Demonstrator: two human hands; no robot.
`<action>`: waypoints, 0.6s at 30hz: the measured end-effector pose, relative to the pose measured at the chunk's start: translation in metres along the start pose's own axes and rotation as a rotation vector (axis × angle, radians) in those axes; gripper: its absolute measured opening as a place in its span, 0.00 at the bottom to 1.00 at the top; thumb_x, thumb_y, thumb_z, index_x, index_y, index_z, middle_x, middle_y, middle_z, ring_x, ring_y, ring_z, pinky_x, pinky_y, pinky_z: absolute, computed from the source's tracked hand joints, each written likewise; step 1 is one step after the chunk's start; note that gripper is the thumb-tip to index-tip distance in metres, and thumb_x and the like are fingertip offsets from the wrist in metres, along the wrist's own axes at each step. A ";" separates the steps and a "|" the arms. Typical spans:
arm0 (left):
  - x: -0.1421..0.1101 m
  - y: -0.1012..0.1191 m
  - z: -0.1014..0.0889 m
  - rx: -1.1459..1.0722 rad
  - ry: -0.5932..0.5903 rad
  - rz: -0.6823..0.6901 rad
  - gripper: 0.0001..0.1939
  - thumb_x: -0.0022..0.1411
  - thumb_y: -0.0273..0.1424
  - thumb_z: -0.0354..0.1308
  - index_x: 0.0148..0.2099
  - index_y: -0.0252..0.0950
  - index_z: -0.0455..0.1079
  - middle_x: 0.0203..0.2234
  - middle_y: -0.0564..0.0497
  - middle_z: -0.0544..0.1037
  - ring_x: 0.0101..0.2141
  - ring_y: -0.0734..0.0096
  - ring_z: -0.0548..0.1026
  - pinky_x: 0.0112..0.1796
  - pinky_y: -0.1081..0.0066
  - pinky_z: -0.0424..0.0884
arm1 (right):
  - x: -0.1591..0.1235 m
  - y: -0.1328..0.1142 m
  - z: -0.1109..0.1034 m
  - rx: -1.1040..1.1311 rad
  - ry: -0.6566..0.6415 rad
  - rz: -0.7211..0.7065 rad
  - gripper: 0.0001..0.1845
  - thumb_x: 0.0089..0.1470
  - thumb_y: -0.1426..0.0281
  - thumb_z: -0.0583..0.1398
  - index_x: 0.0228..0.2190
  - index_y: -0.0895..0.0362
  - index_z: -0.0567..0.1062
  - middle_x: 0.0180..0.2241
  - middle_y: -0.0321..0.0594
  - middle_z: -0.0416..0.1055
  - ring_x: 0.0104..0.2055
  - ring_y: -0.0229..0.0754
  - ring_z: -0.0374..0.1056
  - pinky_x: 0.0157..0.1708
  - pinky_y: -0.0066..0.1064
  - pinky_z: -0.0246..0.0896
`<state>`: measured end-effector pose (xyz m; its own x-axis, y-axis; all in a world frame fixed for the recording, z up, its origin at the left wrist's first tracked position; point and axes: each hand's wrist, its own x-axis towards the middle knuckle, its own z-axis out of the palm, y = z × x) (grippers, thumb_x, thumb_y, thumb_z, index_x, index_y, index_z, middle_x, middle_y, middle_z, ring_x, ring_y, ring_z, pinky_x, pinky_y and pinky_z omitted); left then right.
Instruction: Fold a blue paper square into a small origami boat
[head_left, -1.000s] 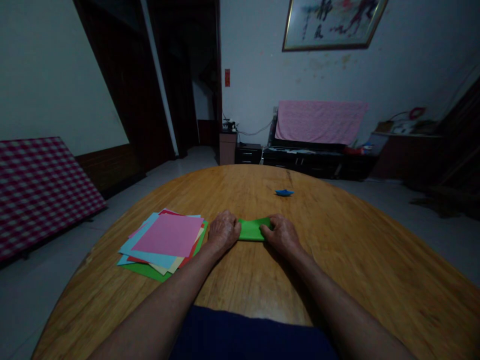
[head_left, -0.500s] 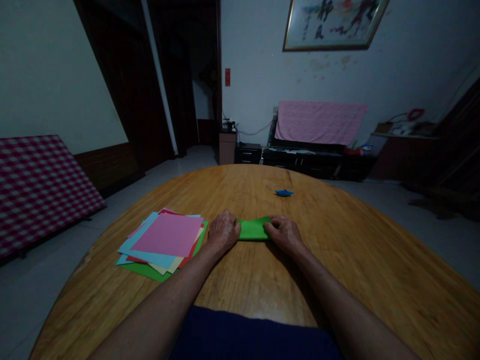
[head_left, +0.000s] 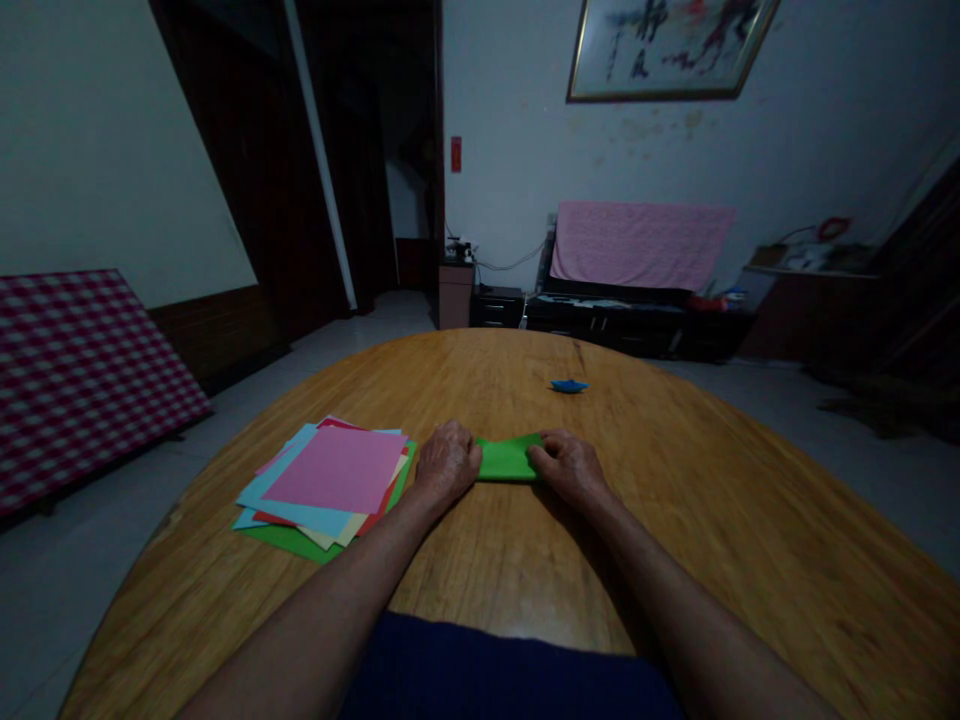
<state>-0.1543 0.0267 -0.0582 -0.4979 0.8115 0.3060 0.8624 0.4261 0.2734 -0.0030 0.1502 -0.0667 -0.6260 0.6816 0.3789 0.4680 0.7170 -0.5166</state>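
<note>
A folded sheet of green paper (head_left: 508,460) lies in front of me, forming a wide, low rectangle whose top edge dips in the middle. My left hand (head_left: 450,459) is closed on its left end, thumb against the paper. At the right end my right hand (head_left: 568,464) pinches it between thumb and curled fingers. Both ends of the paper are partly hidden by the hands. To the left of my left hand sits a loose stack of coloured paper sheets (head_left: 337,470), a pink one on top.
The round wooden table (head_left: 712,520) fills the foreground. A small blue paper boat (head_left: 569,386) stands toward its far side. Beyond are a low black cabinet (head_left: 622,325) and a pink cloth (head_left: 637,245). A checked panel (head_left: 82,385) leans at the left.
</note>
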 end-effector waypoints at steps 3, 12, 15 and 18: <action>0.000 0.000 0.000 0.000 -0.003 -0.001 0.09 0.59 0.31 0.50 0.32 0.35 0.70 0.33 0.47 0.74 0.37 0.66 0.72 0.37 0.70 0.65 | 0.000 0.000 -0.001 0.002 -0.008 0.011 0.12 0.50 0.70 0.56 0.17 0.56 0.72 0.38 0.45 0.76 0.39 0.46 0.71 0.39 0.34 0.63; 0.000 -0.001 0.002 0.043 -0.002 0.027 0.10 0.61 0.32 0.49 0.33 0.34 0.71 0.33 0.46 0.74 0.37 0.66 0.72 0.37 0.70 0.65 | 0.000 0.005 0.006 -0.078 0.032 -0.037 0.09 0.49 0.69 0.57 0.20 0.56 0.73 0.36 0.46 0.75 0.37 0.45 0.70 0.38 0.34 0.63; -0.001 -0.001 0.002 0.062 -0.011 0.052 0.10 0.61 0.31 0.49 0.34 0.34 0.71 0.34 0.45 0.74 0.38 0.65 0.71 0.39 0.70 0.65 | -0.002 0.006 0.009 -0.101 0.051 -0.070 0.07 0.48 0.70 0.58 0.22 0.57 0.73 0.36 0.47 0.75 0.37 0.45 0.70 0.39 0.34 0.62; -0.001 0.001 0.001 0.074 -0.019 0.051 0.10 0.62 0.31 0.49 0.35 0.34 0.71 0.36 0.45 0.74 0.40 0.64 0.71 0.40 0.69 0.66 | -0.003 0.006 0.010 -0.101 0.071 -0.097 0.05 0.48 0.70 0.58 0.25 0.58 0.73 0.34 0.47 0.74 0.37 0.45 0.69 0.39 0.35 0.62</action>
<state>-0.1530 0.0263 -0.0598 -0.4516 0.8403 0.2999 0.8915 0.4114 0.1896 -0.0048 0.1508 -0.0790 -0.6276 0.6142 0.4784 0.4700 0.7888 -0.3960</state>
